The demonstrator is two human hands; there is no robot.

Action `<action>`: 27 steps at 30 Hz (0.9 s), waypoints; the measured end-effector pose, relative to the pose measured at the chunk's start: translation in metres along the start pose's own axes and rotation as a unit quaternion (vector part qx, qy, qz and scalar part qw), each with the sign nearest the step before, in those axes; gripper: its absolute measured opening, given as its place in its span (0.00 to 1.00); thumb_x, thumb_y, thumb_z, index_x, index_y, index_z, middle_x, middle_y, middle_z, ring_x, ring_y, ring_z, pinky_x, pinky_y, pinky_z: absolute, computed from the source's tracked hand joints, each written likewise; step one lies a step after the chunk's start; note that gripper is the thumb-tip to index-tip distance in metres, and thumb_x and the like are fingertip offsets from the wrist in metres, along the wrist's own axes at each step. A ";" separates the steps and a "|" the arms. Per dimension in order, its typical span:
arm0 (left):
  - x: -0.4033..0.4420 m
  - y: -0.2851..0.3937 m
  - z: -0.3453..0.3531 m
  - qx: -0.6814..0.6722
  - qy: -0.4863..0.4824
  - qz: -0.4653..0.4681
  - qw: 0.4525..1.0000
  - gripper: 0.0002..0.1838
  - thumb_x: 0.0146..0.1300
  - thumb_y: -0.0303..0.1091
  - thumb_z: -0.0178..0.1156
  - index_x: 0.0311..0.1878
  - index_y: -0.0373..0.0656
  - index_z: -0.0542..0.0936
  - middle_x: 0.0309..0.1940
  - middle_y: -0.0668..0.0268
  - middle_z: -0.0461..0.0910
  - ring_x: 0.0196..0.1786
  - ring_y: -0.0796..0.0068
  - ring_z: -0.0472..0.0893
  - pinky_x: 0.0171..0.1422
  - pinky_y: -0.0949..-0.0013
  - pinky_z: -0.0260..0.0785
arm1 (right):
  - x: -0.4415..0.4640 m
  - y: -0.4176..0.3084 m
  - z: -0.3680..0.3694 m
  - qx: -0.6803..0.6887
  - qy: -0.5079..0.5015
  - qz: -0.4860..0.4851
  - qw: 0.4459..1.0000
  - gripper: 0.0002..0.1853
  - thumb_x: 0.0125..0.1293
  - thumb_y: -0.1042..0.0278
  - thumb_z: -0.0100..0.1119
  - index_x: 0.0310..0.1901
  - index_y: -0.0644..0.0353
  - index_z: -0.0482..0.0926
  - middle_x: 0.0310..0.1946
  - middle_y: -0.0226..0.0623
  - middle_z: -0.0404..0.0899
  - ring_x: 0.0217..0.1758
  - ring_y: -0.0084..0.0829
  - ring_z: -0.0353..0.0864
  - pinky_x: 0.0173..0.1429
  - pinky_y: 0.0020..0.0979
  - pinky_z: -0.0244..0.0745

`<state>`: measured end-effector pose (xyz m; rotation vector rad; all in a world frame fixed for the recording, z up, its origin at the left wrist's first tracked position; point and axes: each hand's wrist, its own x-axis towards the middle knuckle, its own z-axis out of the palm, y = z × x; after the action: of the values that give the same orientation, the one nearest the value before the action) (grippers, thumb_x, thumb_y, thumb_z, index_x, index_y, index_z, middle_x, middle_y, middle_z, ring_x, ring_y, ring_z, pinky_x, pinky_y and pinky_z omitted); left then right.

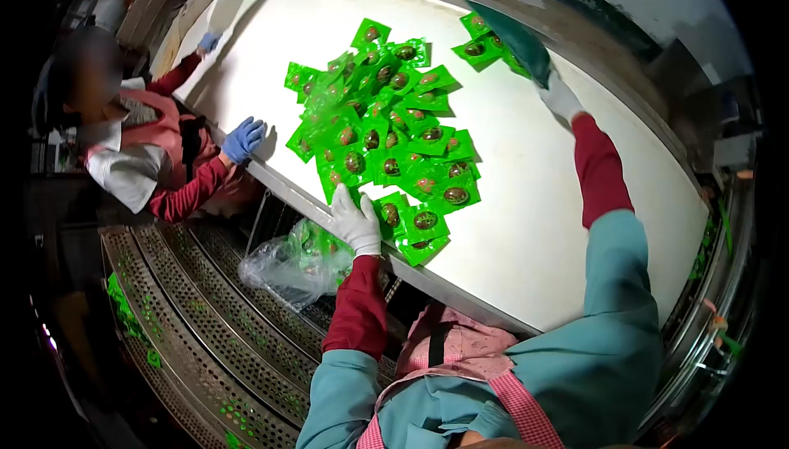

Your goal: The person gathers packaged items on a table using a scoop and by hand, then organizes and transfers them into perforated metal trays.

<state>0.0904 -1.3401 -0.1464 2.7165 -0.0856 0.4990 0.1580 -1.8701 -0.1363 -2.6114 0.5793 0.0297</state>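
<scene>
A loose heap of bright green sealed packets (374, 138), each with a dark brown oval showing, covers the middle of the white table (526, 227). My left hand (356, 221), in a white glove, rests at the near metal edge with fingers spread, touching or close beside the heap's lower packets. Far out to the right, my white-gloved right hand (562, 98) is closed around the end of a dark green scoop-like tool (516, 38). Several green packets (481, 46) lie against that tool's left side, some partly hidden beneath it.
At the left side stands a co-worker (156, 141) with blue gloves, one hand on a white paddle-like tool (228, 5). Below the table edge hangs a clear plastic bag (296, 264) with green packets. Perforated metal steps (205, 317) lie at lower left, scattered with green scraps.
</scene>
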 end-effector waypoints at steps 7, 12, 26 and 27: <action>0.001 0.001 -0.001 -0.018 0.005 -0.017 1.000 0.32 0.62 0.38 0.58 0.67 0.35 0.63 0.60 0.49 0.69 0.63 0.49 0.67 0.69 0.52 0.58 | 0.013 -0.160 0.055 -0.132 -0.139 -0.147 0.970 0.27 0.62 0.66 0.51 0.60 0.72 0.60 0.39 0.57 0.81 0.45 0.54 0.81 0.51 0.48 0.74; 0.001 -0.002 -0.001 -0.041 0.016 -0.023 0.999 0.33 0.63 0.39 0.57 0.68 0.34 0.61 0.63 0.48 0.66 0.67 0.47 0.64 0.72 0.52 0.54 | -0.053 -0.191 0.067 -0.135 -0.201 -0.157 0.958 0.18 0.62 0.72 0.47 0.52 0.70 0.62 0.38 0.59 0.81 0.43 0.54 0.83 0.48 0.47 0.77; -0.006 -0.014 0.011 -0.159 0.053 0.001 0.986 0.33 0.64 0.40 0.56 0.69 0.37 0.60 0.65 0.47 0.64 0.69 0.44 0.61 0.73 0.51 0.52 | -0.270 -0.128 0.014 -0.001 -0.261 -0.135 0.956 0.27 0.61 0.64 0.53 0.58 0.72 0.63 0.37 0.63 0.80 0.42 0.55 0.81 0.47 0.47 0.76; -0.005 -0.016 0.010 -0.163 0.051 0.001 0.985 0.33 0.64 0.40 0.56 0.69 0.37 0.60 0.65 0.47 0.64 0.69 0.44 0.61 0.73 0.51 0.52 | -0.276 -0.103 0.002 0.029 -0.223 -0.146 0.963 0.26 0.62 0.62 0.55 0.58 0.68 0.65 0.36 0.62 0.80 0.39 0.54 0.82 0.45 0.46 0.76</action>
<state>0.0912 -1.3290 -0.1628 2.3680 -0.1306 0.5685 -0.0513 -1.6773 -0.0607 -2.4880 0.0343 0.4856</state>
